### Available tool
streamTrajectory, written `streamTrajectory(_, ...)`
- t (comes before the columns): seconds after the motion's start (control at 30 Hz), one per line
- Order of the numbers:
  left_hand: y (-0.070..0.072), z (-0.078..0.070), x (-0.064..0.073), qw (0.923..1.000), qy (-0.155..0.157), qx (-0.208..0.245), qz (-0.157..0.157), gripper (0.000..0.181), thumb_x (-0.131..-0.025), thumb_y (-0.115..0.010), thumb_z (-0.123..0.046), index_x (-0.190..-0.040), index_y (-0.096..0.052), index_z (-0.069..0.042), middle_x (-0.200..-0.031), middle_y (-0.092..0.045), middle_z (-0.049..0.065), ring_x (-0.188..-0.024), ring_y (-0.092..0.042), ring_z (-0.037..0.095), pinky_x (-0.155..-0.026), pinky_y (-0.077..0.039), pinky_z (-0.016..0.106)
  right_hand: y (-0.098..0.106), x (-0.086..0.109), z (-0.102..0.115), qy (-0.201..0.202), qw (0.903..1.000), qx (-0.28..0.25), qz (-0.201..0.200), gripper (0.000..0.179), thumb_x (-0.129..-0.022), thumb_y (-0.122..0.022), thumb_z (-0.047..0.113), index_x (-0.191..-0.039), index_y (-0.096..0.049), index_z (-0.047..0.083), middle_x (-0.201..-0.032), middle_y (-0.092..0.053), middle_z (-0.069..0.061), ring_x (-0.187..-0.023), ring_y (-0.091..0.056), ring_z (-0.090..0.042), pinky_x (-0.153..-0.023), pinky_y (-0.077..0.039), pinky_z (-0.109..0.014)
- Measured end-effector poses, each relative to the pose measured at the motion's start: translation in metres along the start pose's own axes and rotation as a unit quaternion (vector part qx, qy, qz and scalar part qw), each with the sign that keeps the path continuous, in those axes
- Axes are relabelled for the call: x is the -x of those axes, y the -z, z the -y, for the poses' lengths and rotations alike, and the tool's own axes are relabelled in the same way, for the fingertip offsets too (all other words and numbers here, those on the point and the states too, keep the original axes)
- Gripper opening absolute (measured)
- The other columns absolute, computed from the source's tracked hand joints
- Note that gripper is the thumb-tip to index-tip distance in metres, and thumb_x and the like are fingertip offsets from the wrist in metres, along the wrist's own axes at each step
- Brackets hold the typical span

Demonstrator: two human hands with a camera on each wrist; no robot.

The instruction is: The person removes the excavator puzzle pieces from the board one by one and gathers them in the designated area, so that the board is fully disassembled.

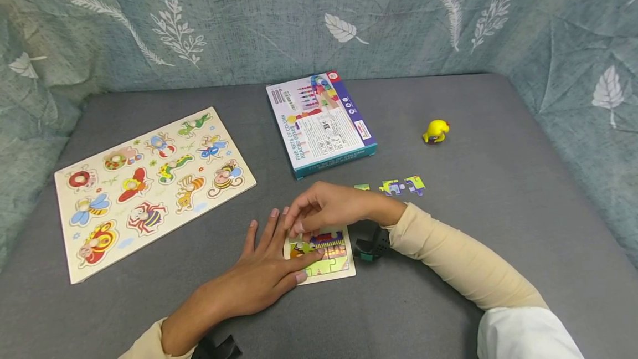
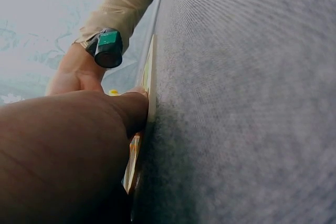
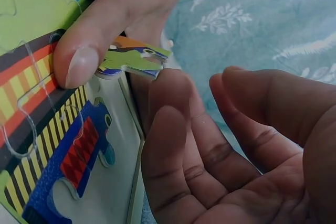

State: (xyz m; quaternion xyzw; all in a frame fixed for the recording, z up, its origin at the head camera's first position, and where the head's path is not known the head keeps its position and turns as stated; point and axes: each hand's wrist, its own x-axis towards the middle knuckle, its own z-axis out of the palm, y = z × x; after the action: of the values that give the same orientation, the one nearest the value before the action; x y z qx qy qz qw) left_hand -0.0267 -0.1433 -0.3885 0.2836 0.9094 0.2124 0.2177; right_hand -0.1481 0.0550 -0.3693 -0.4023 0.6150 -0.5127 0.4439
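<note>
My left hand (image 1: 264, 273) lies spread across the left side of a small jigsaw puzzle board (image 1: 326, 280), straight fingers touching its face. Joined pieces with a red and blue picture and yellow-black stripes fill part of the board. Over its far edge is my right hand (image 1: 344, 204), fingers bent. In the right wrist view a green and purple puzzle piece (image 3: 137, 59) sits tilted beside a left finger. A right fingertip (image 3: 170, 85) is right at the piece's edge, while the right thumb (image 3: 273, 95) stands apart from it.
Several loose puzzle pieces (image 1: 392, 187) lie beyond my right wrist, partly hidden by it. A wooden insect puzzle board (image 1: 164, 165) rests at the left. A boxed bead set (image 1: 324, 126) lies at the back centre, with a yellow toy bird (image 1: 436, 131) to its right.
</note>
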Motion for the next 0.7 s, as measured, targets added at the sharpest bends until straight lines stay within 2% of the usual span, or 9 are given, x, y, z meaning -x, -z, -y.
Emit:
streamTrajectory(0.2,0.0003,0.0001,0.0000,0.9999,-0.005,-0.009,0.000,0.046,-0.104,-0.045,-0.036,-0.149,-0.038,-0.041,-0.158,0.021,0.014,-0.140,0.028,0.033,-0.104,0.015,0.065,0.0011,0.0000,-0.0001,0.002,0.9987,0.051,0.009,0.021,-0.092,-0.059,-0.005,-0.111,-0.065,-0.011,-0.099,-0.071,-0.008,-0.088,-0.064,-0.009,-0.080,-0.052,-0.031)
streamTrajectory(0.47,-0.0003,0.0000,-0.0007,0.9999,-0.006,-0.014,-0.001,0.045,-0.104,-0.043,-0.037,-0.149,-0.038,-0.040,-0.157,0.022,0.018,-0.140,0.027,0.035,-0.103,0.014,0.065,0.0005,-0.0003,-0.0002,-0.014,0.9929,0.116,0.023,0.015,-0.090,-0.064,-0.004,-0.103,-0.070,-0.004,-0.087,-0.069,0.000,-0.072,-0.058,-0.004,-0.069,-0.050,-0.024)
streamTrajectory(0.7,-0.0002,0.0005,-0.0006,0.9999,-0.010,-0.013,-0.002,0.046,-0.104,-0.043,-0.038,-0.150,-0.036,-0.041,-0.157,0.023,0.018,-0.140,0.027,0.035,-0.103,0.015,0.065,-0.0021,-0.0008,0.0016,-0.023,0.9876,0.153,0.028,0.022,-0.086,-0.060,-0.011,-0.105,-0.068,-0.003,-0.083,-0.065,0.000,-0.073,-0.058,-0.005,-0.066,-0.050,-0.023)
